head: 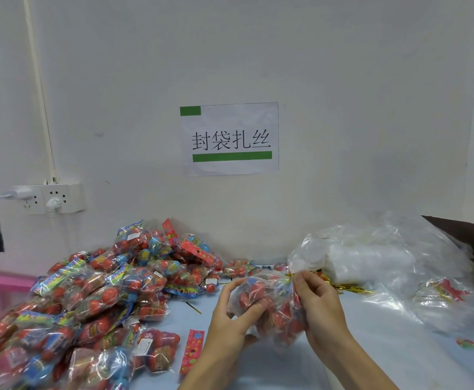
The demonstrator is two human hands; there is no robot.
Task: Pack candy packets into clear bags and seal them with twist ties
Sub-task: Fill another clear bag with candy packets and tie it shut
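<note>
A clear bag filled with red candy packets is held above the table between both hands. My left hand cups and grips the bag's body from the left. My right hand pinches the gathered neck of the bag, where a gold twist tie shows at the fingertips. The bag's loose top flares up above the neck. A bundle of gold twist ties lies on the table just right of my right hand.
A big heap of sealed candy bags covers the table's left side. A stack of empty clear bags sits at the back right. One red label strip and a single loose tie lie near my left wrist. A pink basket is far left.
</note>
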